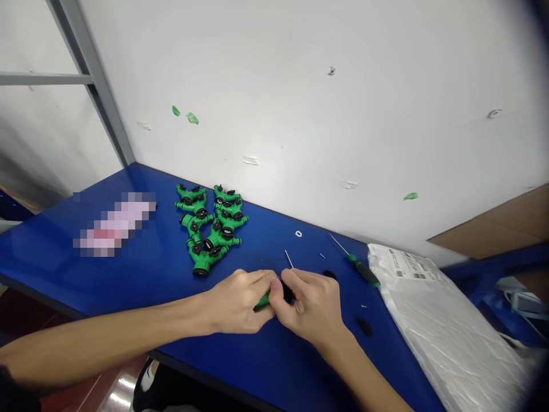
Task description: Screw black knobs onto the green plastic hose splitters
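Observation:
A green hose splitter [262, 301] is between my two hands near the table's middle, mostly hidden by the fingers. My left hand [241, 301] wraps round its green body. My right hand [312, 303] is closed at its black end [287, 292], thumb pressed in beside the left fingertips. Just behind the right hand a thin metal shaft [289, 259] sticks out, its other end hidden. Several finished-looking green Y-shaped splitters [206, 258] with black valve levers lie in two rows to the left.
On the blue table [141, 280] lie a green-and-black screwdriver [363, 271], a white ring [298, 233], small screws [322, 256] and a black piece [364, 326]. A white plastic package [446, 326] covers the right side. A blurred-out pink item [120, 226] is at left. The white wall [300, 126] stands behind.

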`<state>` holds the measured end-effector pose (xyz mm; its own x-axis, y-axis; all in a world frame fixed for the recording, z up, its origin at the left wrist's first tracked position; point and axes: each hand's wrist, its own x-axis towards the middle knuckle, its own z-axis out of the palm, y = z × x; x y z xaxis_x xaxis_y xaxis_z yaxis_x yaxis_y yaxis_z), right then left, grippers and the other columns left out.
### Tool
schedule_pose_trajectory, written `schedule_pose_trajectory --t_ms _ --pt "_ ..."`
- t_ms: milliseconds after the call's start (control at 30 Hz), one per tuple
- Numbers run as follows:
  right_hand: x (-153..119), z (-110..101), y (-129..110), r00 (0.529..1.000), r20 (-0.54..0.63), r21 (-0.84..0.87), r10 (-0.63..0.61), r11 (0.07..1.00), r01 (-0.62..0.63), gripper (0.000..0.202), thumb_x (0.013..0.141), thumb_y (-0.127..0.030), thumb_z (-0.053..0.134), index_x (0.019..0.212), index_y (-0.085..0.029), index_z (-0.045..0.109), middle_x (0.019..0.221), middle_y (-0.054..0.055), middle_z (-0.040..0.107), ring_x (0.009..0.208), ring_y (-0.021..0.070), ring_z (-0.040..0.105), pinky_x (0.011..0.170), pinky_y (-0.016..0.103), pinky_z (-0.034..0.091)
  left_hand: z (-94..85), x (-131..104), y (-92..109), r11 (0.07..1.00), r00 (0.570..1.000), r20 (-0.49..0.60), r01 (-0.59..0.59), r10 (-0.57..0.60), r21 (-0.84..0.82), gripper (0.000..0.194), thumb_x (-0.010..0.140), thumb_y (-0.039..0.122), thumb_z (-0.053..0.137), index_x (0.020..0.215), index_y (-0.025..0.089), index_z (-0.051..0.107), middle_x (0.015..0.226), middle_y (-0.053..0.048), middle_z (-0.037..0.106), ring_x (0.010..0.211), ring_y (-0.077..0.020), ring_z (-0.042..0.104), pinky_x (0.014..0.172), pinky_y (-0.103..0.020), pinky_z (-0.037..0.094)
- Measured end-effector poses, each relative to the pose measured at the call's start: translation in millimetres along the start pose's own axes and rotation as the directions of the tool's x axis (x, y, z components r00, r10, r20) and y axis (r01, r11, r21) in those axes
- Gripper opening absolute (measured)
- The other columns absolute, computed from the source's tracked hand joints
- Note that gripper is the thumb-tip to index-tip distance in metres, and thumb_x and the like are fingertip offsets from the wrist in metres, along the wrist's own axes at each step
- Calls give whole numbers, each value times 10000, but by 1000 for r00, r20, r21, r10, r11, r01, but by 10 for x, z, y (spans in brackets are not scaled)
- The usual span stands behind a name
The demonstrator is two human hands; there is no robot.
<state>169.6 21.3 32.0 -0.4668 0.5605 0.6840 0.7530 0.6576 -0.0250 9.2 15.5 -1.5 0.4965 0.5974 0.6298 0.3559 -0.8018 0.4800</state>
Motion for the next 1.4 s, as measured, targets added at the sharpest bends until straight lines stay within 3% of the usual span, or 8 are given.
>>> schedule_pose_trajectory --t_ms 133,300,433,733,867,1033,1233,1400 --pt "-30 -10 34 999 34 -18 31 999 -31 406 887 -239 482 500 -186 373 413 -42 375 369 78 311 425 247 198 21 3 5 994 993 34 110 -110 -15 98 816 123 467 874 179 522 821 -48 641 674 -165 629 559 -260 497" --pt "-39 -66 192 982 113 22 -154 988 152 345 921 -328 496 607 -185 493 512 -19 463 447 106 405 481 256 280 -3 51 -16 967 961 154 245 -231 -76 78 771 154 598 770 189 528 736 3 579 612 -130 567 574 -237 475" --pt "-52 -59 220 972 94 67 -213 976 208 329 894 -248 507 576 -191 446 495 -31 432 436 99 364 469 253 275 7 38 -36 986 981 144 142 -129 -84 135 817 186 579 709 188 497 692 7 543 559 -112 509 525 -228 445" --pt "-120 16 74 998 8 89 -64 994 63 368 888 -177 507 540 -195 387 467 -48 367 405 89 300 453 255 235 98 -26 -62 994 995 -24 -93 94 63 58 861 179 503 844 144 547 765 -82 668 670 -175 663 536 -247 563" --pt "-147 45 110 998 47 153 -42 988 34 345 920 -224 490 586 -199 405 504 -41 383 428 96 320 465 248 247 85 -13 -75 995 993 -92 -65 72 73 157 836 177 559 981 120 576 872 -107 724 748 -194 721 545 -239 586" --pt "-163 34 226 992 45 244 -119 964 105 321 947 -306 451 642 -211 420 533 -19 407 455 124 345 472 272 254 42 -34 -95 992 983 -169 -54 73 116 326 835 214 604 1143 117 563 1039 -146 727 861 -216 742 557 -235 590" --pt "-172 26 361 991 -61 287 -123 948 135 203 929 -209 450 727 -204 474 551 -2 435 483 145 381 484 285 271 -1 -10 -100 989 976 -184 -94 114 115 368 823 168 649 1169 70 573 1015 -187 710 857 -232 729 529 -241 568" --pt "-141 -32 609 999 -50 161 5 987 3 283 885 -87 536 644 -206 448 507 -40 411 441 103 351 476 270 274 -10 0 -135 997 980 -196 -21 36 80 407 817 135 663 1207 90 560 1065 -188 691 954 -247 708 613 -252 592"
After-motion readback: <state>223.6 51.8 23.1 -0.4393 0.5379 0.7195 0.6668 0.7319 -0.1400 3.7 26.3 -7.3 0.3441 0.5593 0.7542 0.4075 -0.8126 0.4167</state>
